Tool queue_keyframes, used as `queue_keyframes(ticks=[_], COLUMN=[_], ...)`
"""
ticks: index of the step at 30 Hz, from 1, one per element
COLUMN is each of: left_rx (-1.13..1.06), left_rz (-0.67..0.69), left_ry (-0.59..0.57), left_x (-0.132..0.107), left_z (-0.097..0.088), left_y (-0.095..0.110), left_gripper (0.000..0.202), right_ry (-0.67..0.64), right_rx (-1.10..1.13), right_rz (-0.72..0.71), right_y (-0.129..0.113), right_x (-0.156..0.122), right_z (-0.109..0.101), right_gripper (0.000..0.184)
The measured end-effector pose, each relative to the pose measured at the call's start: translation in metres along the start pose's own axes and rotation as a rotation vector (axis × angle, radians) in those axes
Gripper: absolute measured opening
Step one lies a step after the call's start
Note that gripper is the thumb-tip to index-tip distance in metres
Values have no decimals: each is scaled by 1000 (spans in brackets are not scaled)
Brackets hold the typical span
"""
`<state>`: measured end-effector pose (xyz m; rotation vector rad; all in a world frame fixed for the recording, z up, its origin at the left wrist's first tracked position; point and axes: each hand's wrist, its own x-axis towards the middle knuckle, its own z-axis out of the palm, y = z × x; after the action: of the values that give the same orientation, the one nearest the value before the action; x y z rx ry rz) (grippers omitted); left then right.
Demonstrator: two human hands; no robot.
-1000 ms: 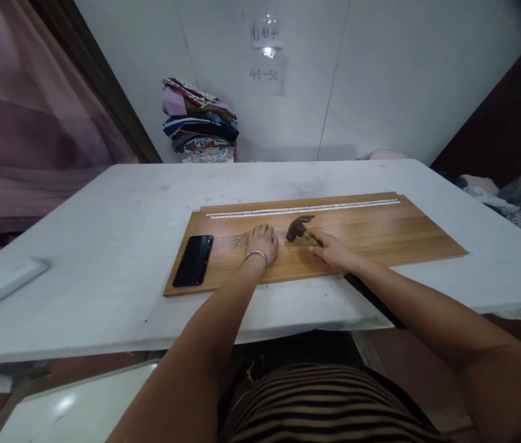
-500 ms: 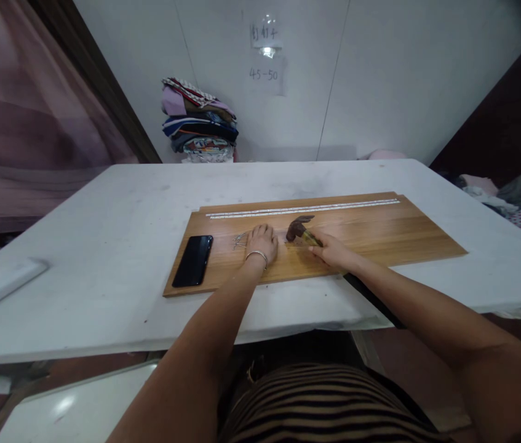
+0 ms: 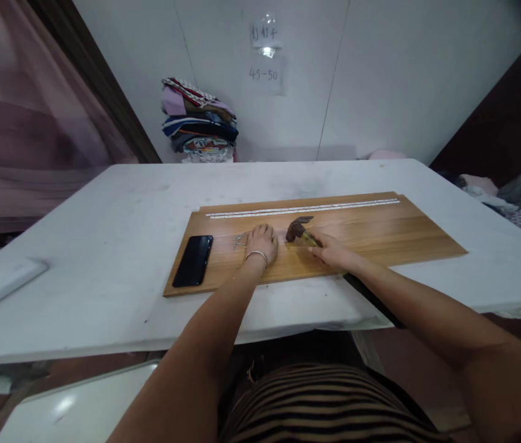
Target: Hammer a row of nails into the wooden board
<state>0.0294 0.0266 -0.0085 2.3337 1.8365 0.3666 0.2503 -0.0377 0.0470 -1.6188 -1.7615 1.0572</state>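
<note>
My right hand (image 3: 329, 250) is wrapped round a claw hammer (image 3: 305, 235), close to its head. The hammer's dark handle runs back under my forearm, and its rusty head is down at the surface of a brown wooden board (image 3: 371, 237). Whatever lies beneath the striking face is hidden. Palm down on the board, left of the hammer head, rests my left hand (image 3: 262, 242), with a bracelet at the wrist. Its fingers lie stretched forward on the wood. Several thin nails (image 3: 239, 240) lie loose just left of it, partly hidden by the hand.
A black phone (image 3: 192, 261) lies at the board's left end. Two white measuring strips (image 3: 301, 210) run along its far side. The board sits on a white table (image 3: 117, 246). A white roll (image 3: 4, 286) lies at left, and folded clothes (image 3: 200, 120) are stacked against the wall.
</note>
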Motion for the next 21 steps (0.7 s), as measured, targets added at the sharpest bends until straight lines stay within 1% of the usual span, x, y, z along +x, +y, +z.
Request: queue_keyframes(ticks=[5, 12, 18, 21], left_rx=[-6, -41, -35, -35], left_rz=[-1, -11, -9, -11], left_ry=[5, 8, 12, 6], left_x=[0, 0, 0, -1], left_z=[0, 1, 1, 0], left_y=[0, 0, 0, 1], left_gripper=[28, 32, 31, 29], right_ry=[8, 26, 13, 15], right_rx=[21, 23, 34, 28], right_rz=[-5, 42, 2, 14], right_y=[-1, -3, -2, -2], right_x=[-1, -1, -1, -1], right_z=[0, 0, 0, 0], right_gripper=[42, 43, 43, 40])
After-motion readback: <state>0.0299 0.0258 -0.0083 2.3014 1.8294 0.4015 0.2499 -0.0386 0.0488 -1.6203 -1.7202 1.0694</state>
